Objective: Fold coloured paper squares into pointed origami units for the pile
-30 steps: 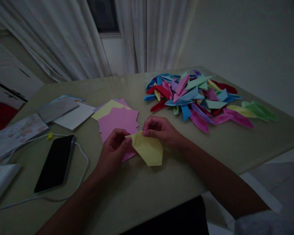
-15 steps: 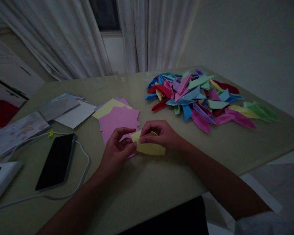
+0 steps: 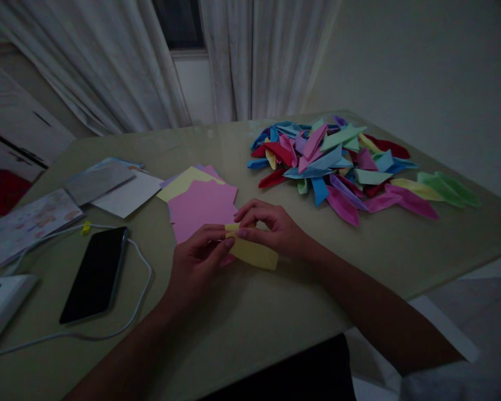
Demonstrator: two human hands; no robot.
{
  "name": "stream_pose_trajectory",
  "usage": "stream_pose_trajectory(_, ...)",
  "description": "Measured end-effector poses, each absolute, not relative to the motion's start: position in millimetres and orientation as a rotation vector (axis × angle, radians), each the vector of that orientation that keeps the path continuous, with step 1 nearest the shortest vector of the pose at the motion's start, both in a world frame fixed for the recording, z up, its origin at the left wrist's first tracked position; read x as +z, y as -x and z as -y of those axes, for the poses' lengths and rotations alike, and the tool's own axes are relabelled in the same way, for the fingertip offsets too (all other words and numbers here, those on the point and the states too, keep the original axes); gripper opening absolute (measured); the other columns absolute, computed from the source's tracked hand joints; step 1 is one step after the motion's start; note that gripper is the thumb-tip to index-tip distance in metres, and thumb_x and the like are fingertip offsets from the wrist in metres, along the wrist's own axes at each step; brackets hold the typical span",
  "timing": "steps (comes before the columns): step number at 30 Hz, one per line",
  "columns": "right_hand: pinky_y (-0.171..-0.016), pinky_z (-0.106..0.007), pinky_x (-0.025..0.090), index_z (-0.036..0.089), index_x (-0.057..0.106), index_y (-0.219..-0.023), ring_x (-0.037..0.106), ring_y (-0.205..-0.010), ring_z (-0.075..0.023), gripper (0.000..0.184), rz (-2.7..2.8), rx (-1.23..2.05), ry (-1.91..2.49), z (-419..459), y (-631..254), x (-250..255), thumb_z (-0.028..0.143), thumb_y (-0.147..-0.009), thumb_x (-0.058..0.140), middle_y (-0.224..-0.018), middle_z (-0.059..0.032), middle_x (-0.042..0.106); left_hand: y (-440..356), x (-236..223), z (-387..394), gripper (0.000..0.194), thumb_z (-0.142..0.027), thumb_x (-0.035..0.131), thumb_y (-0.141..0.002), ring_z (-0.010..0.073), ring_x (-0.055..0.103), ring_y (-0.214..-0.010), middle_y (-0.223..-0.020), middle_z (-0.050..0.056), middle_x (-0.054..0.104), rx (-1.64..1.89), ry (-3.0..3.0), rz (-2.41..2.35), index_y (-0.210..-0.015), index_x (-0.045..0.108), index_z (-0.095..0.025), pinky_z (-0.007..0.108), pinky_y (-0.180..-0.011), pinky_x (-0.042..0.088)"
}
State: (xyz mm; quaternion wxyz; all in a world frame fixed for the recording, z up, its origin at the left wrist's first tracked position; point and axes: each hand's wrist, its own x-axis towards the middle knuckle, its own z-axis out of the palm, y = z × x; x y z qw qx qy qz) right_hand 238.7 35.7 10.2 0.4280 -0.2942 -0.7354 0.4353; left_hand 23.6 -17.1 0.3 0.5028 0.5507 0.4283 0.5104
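Observation:
A piece of yellow paper (image 3: 256, 254), partly folded, is held between both hands above the near middle of the table. My left hand (image 3: 196, 259) pinches its left end between thumb and fingers. On the upper edge, the thumb and fingers of my right hand (image 3: 273, 225) are closed on the paper. Fingers hide part of the fold. Just behind my hands lie pink paper sheets (image 3: 202, 206), overlapping a yellow sheet (image 3: 187, 184) and some purple ones.
Many folded colored paper pieces (image 3: 313, 150) are heaped at the back right of the table (image 3: 242, 345). To the left lie a black phone (image 3: 96, 273), a white cable (image 3: 148, 278), a white device (image 3: 4, 306), a printed booklet (image 3: 35, 223) and white papers (image 3: 127, 192).
My left fingers have closed in on the yellow paper's left end, where they were more spread. The paper's right end has tilted slightly down, and my right fingers have shifted a little left.

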Motion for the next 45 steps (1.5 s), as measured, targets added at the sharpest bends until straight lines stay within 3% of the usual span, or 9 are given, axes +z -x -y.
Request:
stream_pose_trajectory(6,-0.088,-0.037,0.056,0.021,0.078,-0.085,0.07,-0.093,-0.0202,0.021,1.81,1.085,0.751,-36.8,-238.0,10.4,0.04,-0.092,0.083,-0.1,-0.0062,0.075,-19.5,-2.9,14.9,0.014,-0.034,0.076,-0.098,0.0224,0.075,-0.102,-0.114,0.007,0.077,1.281,-1.583,-1.138,-0.105,0.086,-0.027,0.034,-0.088,0.064)
stream_pose_trajectory(11,-0.081,-0.034,0.055,0.019,0.076,-0.085,0.068,-0.085,-0.0191,0.026,1.77,1.111,0.789,-35.9,-236.0,9.2,0.043,-0.092,0.083,-0.092,-0.0056,0.074,-21.9,-3.6,17.7,0.021,-0.035,0.088,-0.087,0.0205,0.077,-0.085,-0.096,0.004,0.08,1.349,-1.377,-1.187,-0.102,0.078,-0.024,0.031,-0.078,0.065)
stream_pose_trajectory(15,-0.072,-0.029,0.052,0.019,0.074,-0.091,0.064,-0.076,-0.015,0.03,1.678,1.212,0.789,-34.8,-234.2,6.6,0.044,-0.085,0.09,-0.088,-0.002,0.071,-22.4,-2.8,18.7,0.016,-0.033,0.089,-0.087,0.0195,0.077,-0.081,-0.091,0.003,0.081,1.38,-1.375,-1.238,-0.094,0.079,-0.023,0.03,-0.075,0.064)
stream_pose_trajectory(19,-0.069,-0.026,0.052,0.019,0.071,-0.091,0.062,-0.074,-0.0133,0.036,1.601,1.228,0.794,-34.3,-232.4,5.7,0.044,-0.079,0.095,-0.085,0.0001,0.069,-22.3,-1.7,18.8,0.027,-0.036,0.089,-0.087,0.0217,0.079,-0.086,-0.096,0.004,0.083,1.349,-1.299,-1.221,-0.109,0.079,-0.024,0.031,-0.074,0.065)
stream_pose_trajectory(21,-0.07,-0.027,0.052,0.019,0.072,-0.091,0.063,-0.075,-0.0137,0.035,1.608,1.221,0.812,-34.3,-231.9,6.4,0.043,-0.08,0.094,-0.085,-0.0006,0.07,-22.6,-0.6,18.5,0.029,-0.039,0.088,-0.088,0.0222,0.08,-0.087,-0.099,0.005,0.084,1.291,-1.276,-1.21,-0.112,0.081,-0.024,0.03,-0.072,0.065)
stream_pose_trajectory(26,-0.071,-0.028,0.054,0.018,0.079,-0.093,0.068,-0.077,-0.0156,0.027,1.674,1.253,0.869,-35.0,-232.5,8.8,0.043,-0.086,0.089,-0.086,-0.0026,0.076,-22.2,0.5,14.2,0.021,-0.04,0.091,-0.084,0.02,0.078,-0.083,-0.092,0.004,0.083,1.299,-1.224,-1.204,-0.094,0.082,-0.024,0.029,-0.074,0.064)
stream_pose_trajectory(35,-0.065,-0.025,0.047,0.018,0.082,-0.088,0.064,-0.071,-0.0137,0.022,1.767,1.161,0.889,-34.4,-235.0,10.9,0.039,-0.092,0.083,-0.08,-0.0015,0.077,-20.9,-3.5,12.6,0.024,-0.042,0.09,-0.085,0.0173,0.073,-0.079,-0.089,0.002,0.08,1.317,-1.141,-1.174,-0.094,0.08,-0.023,0.027,-0.072,0.061)
stream_pose_trajectory(39,-0.063,-0.025,0.044,0.017,0.082,-0.085,0.06,-0.067,-0.0124,0.019,1.759,1.096,0.928,-32.7,-233.8,12.6,0.035,-0.092,0.082,-0.076,-0.0006,0.075,-22.8,-1.5,16.4,0.031,-0.047,0.09,-0.084,0.0213,0.076,-0.083,-0.094,0.006,0.081,1.167,-1.156,-1.149,-0.099,0.081,-0.021,0.03,-0.07,0.064)
stream_pose_trajectory(45,-0.06,-0.024,0.042,0.014,0.079,-0.092,0.059,-0.068,-0.013,0.032,1.751,1.457,0.909,-37.6,-237.3,9.9,0.046,-0.091,0.081,-0.078,-0.0002,0.07,-22.9,-0.4,15.7,0.033,-0.048,0.088,-0.085,0.0193,0.072,-0.074,-0.086,0.004,0.078,1.258,-1.1,-1.286,-0.095,0.08,-0.018,0.029,-0.063,0.063)
